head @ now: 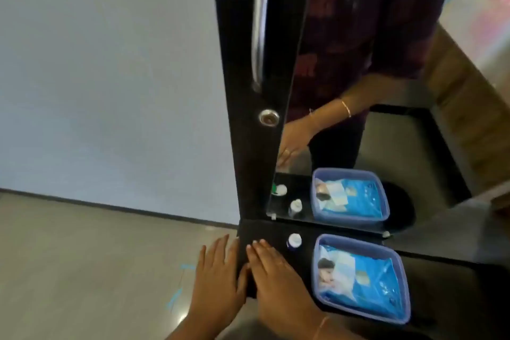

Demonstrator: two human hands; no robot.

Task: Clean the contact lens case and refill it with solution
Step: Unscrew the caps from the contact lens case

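My left hand [216, 276] and my right hand [278, 279] lie flat side by side, fingers stretched out, at the left end of a black shelf [273, 230] under a mirror. Neither hand holds anything. A small solution bottle with a white cap [294, 241] stands on the shelf just beyond my right fingertips. The mirror shows a green and white contact lens case [278, 189], which my right hand hides in the direct view.
A blue-rimmed plastic box [361, 274] holding a blue packet sits on the shelf right of the bottle. The mirror [358, 91] reflects the box, bottle and a person's arms. A black cabinet door with a metal handle [260, 22] stands behind. Tiled floor lies to the left.
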